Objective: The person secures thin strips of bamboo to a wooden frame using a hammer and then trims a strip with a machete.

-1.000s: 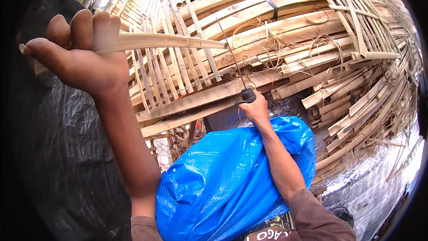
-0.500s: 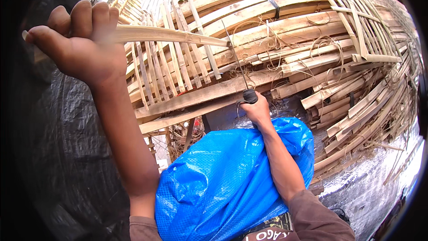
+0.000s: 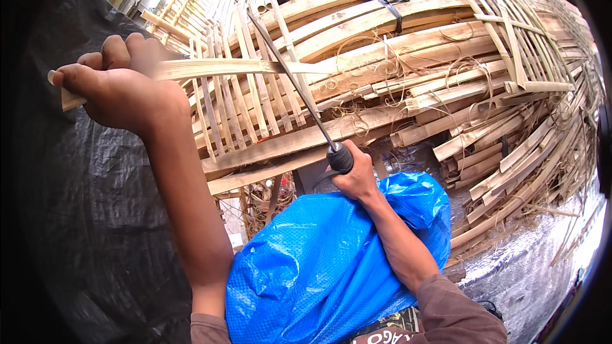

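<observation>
My left hand [image 3: 131, 92], raised at the upper left, is closed around a long pale bamboo strip [image 3: 217, 69]. One short end of the strip pokes out behind the thumb, and the longer part reaches right. My right hand [image 3: 358, 175] grips the black-wrapped handle of a long knife [image 3: 290, 75], whose narrow blade points up and left. The blade crosses the strip toward its right end; whether it is touching I cannot tell. Below both hands a blue plastic sheet [image 3: 306, 261] covers my lap.
Split bamboo lengths [image 3: 395, 51] lie stacked ahead, with thin curled shavings [image 3: 468, 67] on them. A bamboo slat frame [image 3: 519, 32] rests at the upper right. Narrow slats [image 3: 245, 99] lean behind the strip. Black sheeting [image 3: 108, 204] hangs at the left.
The knife has swung left and closer to me, its blade now crossing the strip farther in from the end. My left hand has lowered slightly with the strip.
</observation>
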{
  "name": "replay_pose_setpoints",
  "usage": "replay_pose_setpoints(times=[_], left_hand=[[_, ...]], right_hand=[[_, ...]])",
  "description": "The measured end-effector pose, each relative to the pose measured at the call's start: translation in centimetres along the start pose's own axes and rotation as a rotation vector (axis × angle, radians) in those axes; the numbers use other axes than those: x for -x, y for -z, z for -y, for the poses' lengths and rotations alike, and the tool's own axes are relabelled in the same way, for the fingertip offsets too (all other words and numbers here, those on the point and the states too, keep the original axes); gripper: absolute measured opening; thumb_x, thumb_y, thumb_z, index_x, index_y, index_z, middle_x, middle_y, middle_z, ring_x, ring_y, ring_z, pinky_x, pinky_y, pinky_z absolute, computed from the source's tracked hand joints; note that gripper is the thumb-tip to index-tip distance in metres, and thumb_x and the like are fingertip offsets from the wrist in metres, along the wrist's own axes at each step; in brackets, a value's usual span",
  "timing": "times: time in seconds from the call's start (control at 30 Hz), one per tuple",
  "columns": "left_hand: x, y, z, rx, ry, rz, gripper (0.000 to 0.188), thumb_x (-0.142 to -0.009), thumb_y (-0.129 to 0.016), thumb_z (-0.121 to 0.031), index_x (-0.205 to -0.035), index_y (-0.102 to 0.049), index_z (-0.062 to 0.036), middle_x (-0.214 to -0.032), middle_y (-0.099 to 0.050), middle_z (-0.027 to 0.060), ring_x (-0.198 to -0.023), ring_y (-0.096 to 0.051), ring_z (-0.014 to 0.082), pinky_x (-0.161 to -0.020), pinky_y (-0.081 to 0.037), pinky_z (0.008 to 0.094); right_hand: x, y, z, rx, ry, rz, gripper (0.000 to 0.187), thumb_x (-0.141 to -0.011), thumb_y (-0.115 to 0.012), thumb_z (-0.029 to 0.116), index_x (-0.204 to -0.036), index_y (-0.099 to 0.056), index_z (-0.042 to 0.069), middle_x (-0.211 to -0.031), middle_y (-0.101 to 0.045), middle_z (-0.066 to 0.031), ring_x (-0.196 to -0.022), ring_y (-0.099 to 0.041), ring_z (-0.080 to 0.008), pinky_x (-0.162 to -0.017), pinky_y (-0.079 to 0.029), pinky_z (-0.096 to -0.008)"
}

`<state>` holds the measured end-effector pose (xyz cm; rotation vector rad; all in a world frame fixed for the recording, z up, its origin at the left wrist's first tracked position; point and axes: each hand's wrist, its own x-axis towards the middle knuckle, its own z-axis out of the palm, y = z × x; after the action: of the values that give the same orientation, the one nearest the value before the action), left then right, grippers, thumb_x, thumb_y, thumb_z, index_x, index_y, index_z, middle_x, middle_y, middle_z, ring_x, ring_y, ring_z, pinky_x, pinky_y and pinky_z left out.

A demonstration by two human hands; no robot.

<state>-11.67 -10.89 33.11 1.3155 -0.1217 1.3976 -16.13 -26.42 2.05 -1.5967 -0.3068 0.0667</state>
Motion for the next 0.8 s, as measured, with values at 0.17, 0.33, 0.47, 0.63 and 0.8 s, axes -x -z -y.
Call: replay_pose_setpoints(times=[0.17,0.33,0.47,0.63,0.8], left_hand=[[0.0,0.4,0.1,-0.033,-0.04,-0.03,0.049,-0.105,-0.028,-0.047,-0.069,-0.015,-0.0156,-0.055,-0.015,-0.0005,-0.053,-0.01,0.0124,-0.049,-0.013,0.0301],[0.2,0.9,0.0,-0.076,-0.061,-0.044,0.049,-0.105,-0.027,-0.046,-0.069,-0.016,-0.0153,-0.055,-0.015,-0.0002,-0.053,-0.011,0.0127,-0.049,-0.013,0.0298],[0.4,1.1,-0.1,-0.077,-0.035,-0.06,0.049,-0.106,-0.027,-0.046,-0.068,-0.015,-0.0153,-0.055,-0.016,-0.0004,-0.053,-0.011,0.0128,-0.048,-0.013,0.03],[0.5,0.6,-0.2,-0.063,-0.05,-0.065,0.05,-0.105,-0.03,-0.045,-0.067,-0.015,-0.0156,-0.052,-0.017,-0.001,-0.049,-0.012,0.0104,-0.046,-0.013,0.0285],[0.7,0.7,0.0,-0.068,-0.081,-0.034,0.05,-0.105,-0.03,-0.044,-0.067,-0.015,-0.0148,-0.052,-0.018,-0.0003,-0.048,-0.014,0.0102,-0.045,-0.015,0.0282]], right_hand=[[0.1,-0.5,2.9,-0.033,0.039,0.045,0.036,-0.067,-0.078,0.014,-0.096,-0.058,0.004,-0.072,-0.067,-0.0149,-0.066,-0.069,-0.0297,-0.062,-0.053,-0.0381],[-0.3,-1.4,4.7,-0.041,0.072,0.054,0.039,-0.066,-0.08,0.015,-0.096,-0.057,0.004,-0.073,-0.066,-0.0165,-0.068,-0.069,-0.0335,-0.061,-0.052,-0.0397],[-0.6,-2.1,2.9,-0.014,0.017,0.002,0.036,-0.067,-0.078,0.014,-0.093,-0.057,0.003,-0.071,-0.065,-0.0182,-0.068,-0.068,-0.038,-0.06,-0.052,-0.0406],[-1.0,-1.7,0.4,0.038,-0.029,-0.045,0.031,-0.066,-0.076,0.007,-0.089,-0.056,0.002,-0.069,-0.066,-0.0117,-0.064,-0.065,-0.016,-0.061,-0.052,-0.0318],[-0.4,-1.5,3.2,0.012,0.022,-0.031,0.031,-0.066,-0.077,0.007,-0.09,-0.057,0.002,-0.068,-0.066,-0.0115,-0.063,-0.066,-0.017,-0.061,-0.052,-0.0327]])
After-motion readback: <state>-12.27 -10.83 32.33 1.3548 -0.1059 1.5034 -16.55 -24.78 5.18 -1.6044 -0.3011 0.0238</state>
